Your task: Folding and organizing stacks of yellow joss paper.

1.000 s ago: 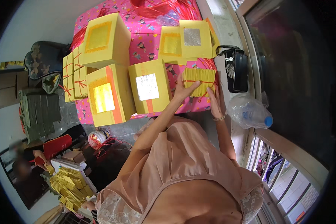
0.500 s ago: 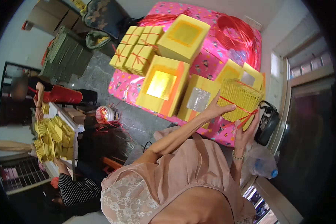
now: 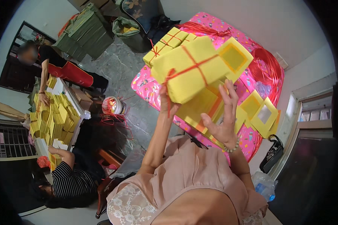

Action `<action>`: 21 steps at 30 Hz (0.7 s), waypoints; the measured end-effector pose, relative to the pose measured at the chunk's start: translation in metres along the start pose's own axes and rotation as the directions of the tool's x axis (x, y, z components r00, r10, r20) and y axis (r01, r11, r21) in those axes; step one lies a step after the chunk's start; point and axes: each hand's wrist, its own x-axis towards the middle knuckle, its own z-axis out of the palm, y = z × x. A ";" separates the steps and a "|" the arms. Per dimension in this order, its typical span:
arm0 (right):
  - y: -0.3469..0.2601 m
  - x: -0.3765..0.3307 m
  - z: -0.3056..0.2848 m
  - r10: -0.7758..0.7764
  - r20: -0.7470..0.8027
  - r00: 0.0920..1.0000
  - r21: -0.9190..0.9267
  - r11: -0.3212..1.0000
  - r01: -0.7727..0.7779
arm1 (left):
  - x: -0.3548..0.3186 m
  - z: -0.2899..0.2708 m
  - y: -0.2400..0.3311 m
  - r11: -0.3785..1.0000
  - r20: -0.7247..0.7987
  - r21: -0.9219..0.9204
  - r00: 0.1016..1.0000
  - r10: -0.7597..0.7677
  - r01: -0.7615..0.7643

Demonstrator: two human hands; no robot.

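A bundle of yellow paper, tied crosswise with red string, is raised over the table. My left hand grips its near left corner, where loose red string ends hang down. The bundle's broad flat side faces me. To the right, my right hand has its fingers spread and holds nothing; it is apart from the bundle. Below and behind both hands stand tall stacks of yellow paper, partly hidden by the bundle. Smaller tied bundles lie at the table's far left.
A pink patterned cloth covers the table. A red string coil, loose yellow sheets and a black bag are at the right. Two people work at a white table piled with yellow paper. A white bucket stands on the floor.
The tied bundle has moved left and turned from its edge to its broad side. My right hand has let go of it; my left hand keeps hold. The view has shifted too.
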 end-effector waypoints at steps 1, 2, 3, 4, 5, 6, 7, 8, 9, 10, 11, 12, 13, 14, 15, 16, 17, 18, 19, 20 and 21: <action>0.002 -0.001 0.008 -0.007 0.000 1.000 0.003 1.000 0.007 | 0.006 -0.013 0.012 0.997 0.008 -0.068 0.999 0.046 -0.045; 0.007 -0.004 0.014 0.080 0.029 0.996 0.029 0.996 -0.081 | 0.014 -0.026 0.023 0.995 -0.002 -0.073 0.998 0.061 -0.061; 0.011 -0.007 0.018 0.169 0.058 0.984 0.047 0.984 -0.172 | 0.025 -0.035 0.033 0.994 -0.010 -0.082 0.997 0.071 -0.072; 0.011 -0.008 0.020 0.207 0.052 0.977 0.034 0.977 -0.209 | 0.036 -0.044 0.041 0.988 -0.077 -0.128 0.994 0.072 -0.081; 0.015 -0.011 0.021 0.207 0.046 0.977 0.028 0.978 -0.208 | 0.049 -0.052 0.050 0.993 -0.103 -0.101 0.993 0.058 -0.068; 0.021 -0.016 0.022 0.283 0.047 0.958 0.022 0.959 -0.284 | 0.064 -0.059 0.054 0.990 -0.086 -0.100 0.993 0.086 -0.094; 0.026 -0.021 0.022 0.354 0.048 0.934 0.020 0.935 -0.355 | 0.080 -0.069 0.058 0.987 -0.071 -0.097 0.991 0.118 -0.124; 0.029 -0.025 0.021 0.379 0.031 0.925 -0.012 0.925 -0.379 | 0.098 -0.078 0.060 0.984 -0.041 -0.068 0.986 0.162 -0.164; 0.036 -0.032 0.022 0.385 0.022 0.923 -0.020 0.923 -0.385 | 0.115 -0.082 0.063 0.986 -0.036 -0.073 0.988 0.151 -0.153; 0.043 -0.039 0.020 0.417 -0.007 0.909 -0.024 0.908 -0.417 | 0.134 -0.083 0.064 0.988 -0.029 -0.068 0.990 0.139 -0.141; 0.048 -0.045 0.018 0.449 -0.037 0.893 -0.027 0.893 -0.450 | 0.152 -0.083 0.064 0.990 -0.022 -0.063 0.992 0.126 -0.128; 0.052 -0.051 0.018 0.452 -0.043 0.891 -0.034 0.891 -0.453 | 0.169 -0.088 0.065 0.991 0.002 -0.086 0.994 0.108 -0.107; 0.053 -0.055 0.016 0.487 -0.065 0.871 -0.048 0.871 -0.490 | 0.187 -0.096 0.062 0.991 0.008 -0.094 0.995 0.097 -0.095; 0.053 -0.059 0.015 0.519 -0.087 0.850 -0.061 0.849 -0.525 | 0.205 -0.103 0.059 0.988 0.002 -0.103 0.994 0.111 -0.111; 0.054 -0.062 0.014 0.528 -0.101 0.843 -0.072 0.842 -0.535 | 0.223 -0.109 0.053 0.987 -0.003 -0.114 0.993 0.118 -0.117; 0.054 -0.066 0.014 0.566 -0.122 0.815 -0.113 0.808 -0.578 | 0.237 -0.112 0.048 0.985 -0.048 -0.129 0.993 0.106 -0.111; 0.054 -0.070 0.014 0.602 -0.144 0.786 -0.152 0.771 -0.618 | 0.251 -0.115 0.045 0.986 -0.043 -0.136 0.995 0.088 -0.093; 0.055 -0.075 0.015 0.609 -0.160 0.777 -0.163 0.760 -0.630 | 0.265 -0.116 0.040 0.983 -0.064 -0.160 0.995 0.079 -0.088; 0.056 -0.080 0.017 0.638 -0.187 0.747 -0.133 0.737 -0.663 | 0.277 -0.119 0.036 0.979 -0.087 -0.184 0.994 0.070 -0.085; 0.056 -0.085 0.018 0.665 -0.212 0.716 -0.103 0.714 -0.693 | 0.286 -0.122 0.031 0.983 -0.136 -0.149 0.987 0.082 -0.102; 0.055 -0.090 0.019 0.668 -0.225 0.709 -0.109 0.706 -0.700 | 0.297 -0.129 0.026 0.984 -0.130 -0.156 0.989 0.066 -0.086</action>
